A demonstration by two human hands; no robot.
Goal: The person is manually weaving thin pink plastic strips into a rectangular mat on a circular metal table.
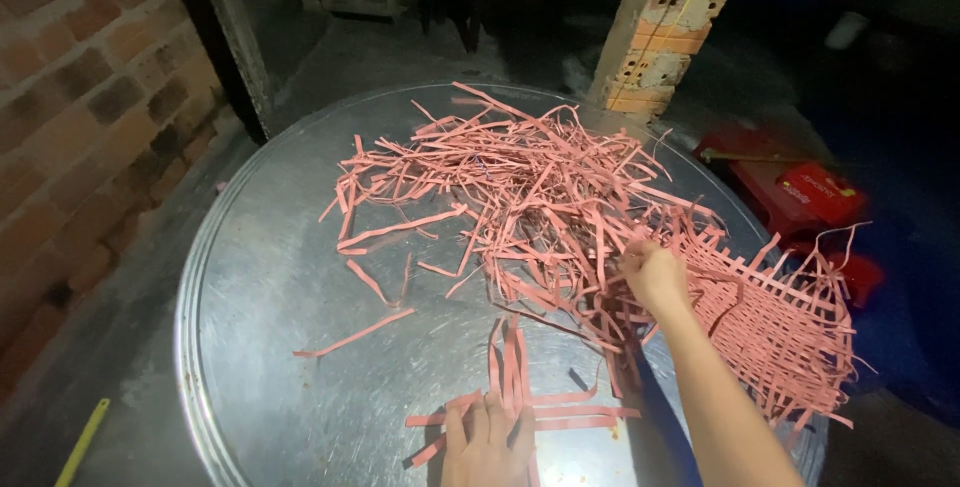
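Note:
A heap of thin pink strips (520, 182) lies across a large round metal tray (270, 297). At the right edge of the tray rests a loosely woven mat of the same pink strips (780, 327). My right hand (655, 275) reaches into the edge of the heap beside the mat, its fingers closed around some strips. My left hand (485, 442) lies flat at the near edge of the tray, pressing down a small bundle of crossed pink strips (520, 397). A few single strips (355, 335) lie loose on the bare metal.
A red brick wall (90, 127) stands at the left and a brick pillar (665, 27) behind the tray. Red plastic objects (800, 192) sit on the dark floor at the right. A yellow stick (80, 442) lies at the lower left.

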